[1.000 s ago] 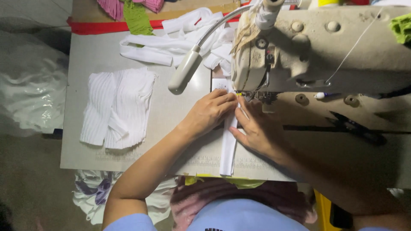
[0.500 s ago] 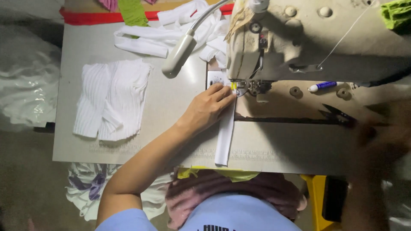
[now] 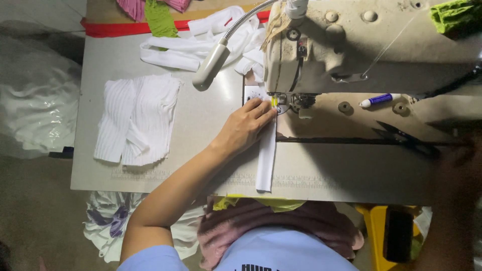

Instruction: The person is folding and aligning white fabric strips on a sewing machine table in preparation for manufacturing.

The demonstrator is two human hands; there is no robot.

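Observation:
My left hand (image 3: 246,128) lies flat on a narrow white fabric strip (image 3: 265,165), with its fingertips just left of the presser foot (image 3: 275,100) of a beige sewing machine (image 3: 351,45). The strip runs from the needle toward the table's near edge. My right hand (image 3: 454,160) is a dark, blurred shape at the far right, close to black thread snips (image 3: 401,136) lying on the machine bed. I cannot tell whether it is touching them.
A folded stack of white ribbed pieces (image 3: 135,120) lies on the left of the grey table (image 3: 201,165). Loose white strips (image 3: 191,47) are piled at the back. A gooseneck lamp (image 3: 211,68) hangs over the middle, and a blue pen (image 3: 379,99) rests on the machine bed.
My right hand left the strip and swung out to the right, toward the snips. My left hand stayed pressed on the strip by the presser foot.

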